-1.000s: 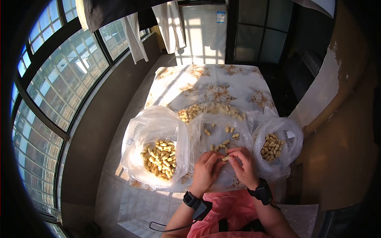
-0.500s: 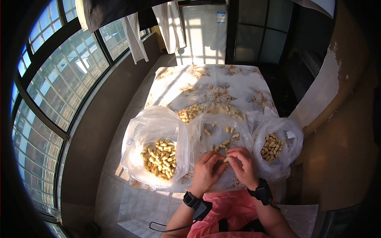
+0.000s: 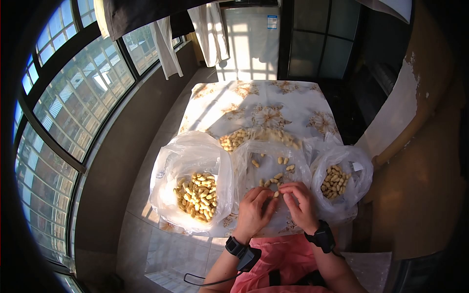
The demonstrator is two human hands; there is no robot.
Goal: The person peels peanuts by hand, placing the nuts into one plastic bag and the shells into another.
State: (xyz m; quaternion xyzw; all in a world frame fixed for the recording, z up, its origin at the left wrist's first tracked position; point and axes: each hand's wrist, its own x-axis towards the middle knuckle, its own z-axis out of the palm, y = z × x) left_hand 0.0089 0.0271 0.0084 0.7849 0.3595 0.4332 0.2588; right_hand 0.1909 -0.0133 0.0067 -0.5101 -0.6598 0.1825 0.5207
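Observation:
A single peanut in its shell is between my two hands, above the near side of the middle plastic bag. My left hand is closed, pinching that peanut at its fingertips. Close beside it, my right hand has its fingers curled and its thumb a little apart from the peanut, with nothing visible in its grasp. Several loose peanuts lie on the middle bag just beyond my fingers.
An open plastic bag with many peanuts stands on the left. Another bag on the right holds peanuts. More peanuts lie behind the middle bag, on a flowered tablecloth.
The peanut has shifted slightly left and up toward my left fingertips. My right thumb has drawn away from it a little. The bags have stayed in place.

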